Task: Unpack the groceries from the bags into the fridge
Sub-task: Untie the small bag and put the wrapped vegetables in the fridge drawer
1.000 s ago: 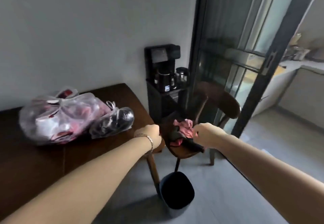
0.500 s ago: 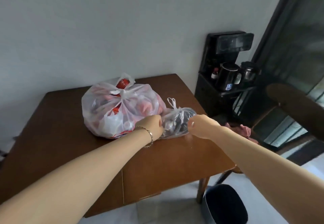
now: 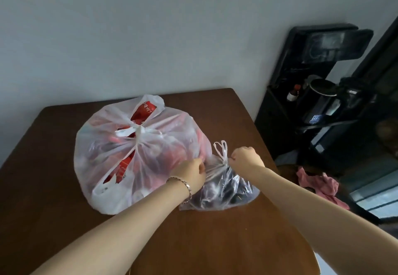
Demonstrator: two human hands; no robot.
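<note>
Both my hands have just reached the bags: left hand (image 3: 191,174) & right hand (image 3: 245,158) now pinch the knotted neck of the small clear plastic bag (image 3: 224,190) w/ dark contents, right of the big white tied bag (image 3: 137,152) on the brown wooden table (image 3: 53,188), so untying starts; fridge not in view.

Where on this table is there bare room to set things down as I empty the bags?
The table is bare along the near edge in front of both bags, and on the left beside the large white bag. The strip behind it by the wall is narrower. It is crowded where the small clear bag touches the large one.
</note>
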